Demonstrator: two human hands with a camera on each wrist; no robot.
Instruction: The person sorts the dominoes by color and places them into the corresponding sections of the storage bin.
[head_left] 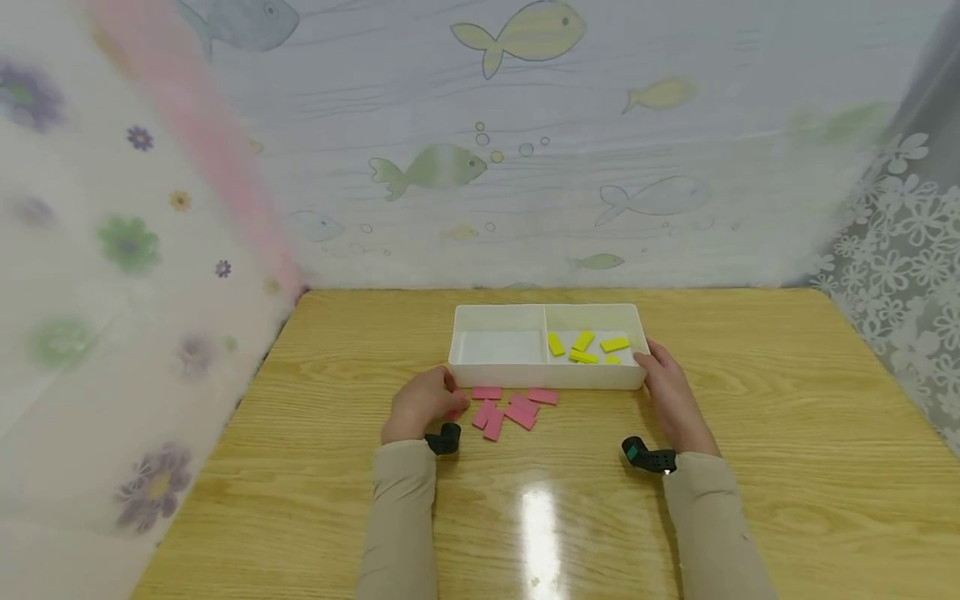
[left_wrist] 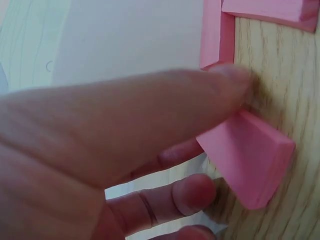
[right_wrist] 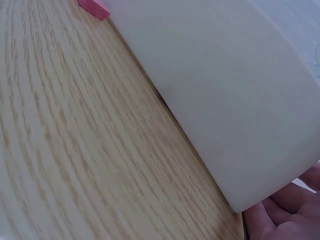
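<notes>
A white two-compartment tray [head_left: 555,377] stands on the wooden table. Its right compartment holds several yellow blocks [head_left: 583,346], while the left compartment [head_left: 498,346] is bare. Several pink blocks [head_left: 517,408] lie loose on the table just in front of the tray. My left hand [head_left: 423,404] is at the left end of that pile. In the left wrist view my left hand [left_wrist: 210,132] pinches one tilted pink block [left_wrist: 250,160] between thumb and fingers. My right hand [head_left: 670,392] grips the tray's front right corner, and the right wrist view shows the tray wall [right_wrist: 225,90] beside my palm [right_wrist: 287,215].
Patterned curtains close in the table at the back, left and right. The tray's white wall [left_wrist: 130,35] and two more pink blocks [left_wrist: 217,30] lie just beyond my left thumb. One pink block [right_wrist: 93,7] peeks out beside the tray. Bare wood stretches to both sides.
</notes>
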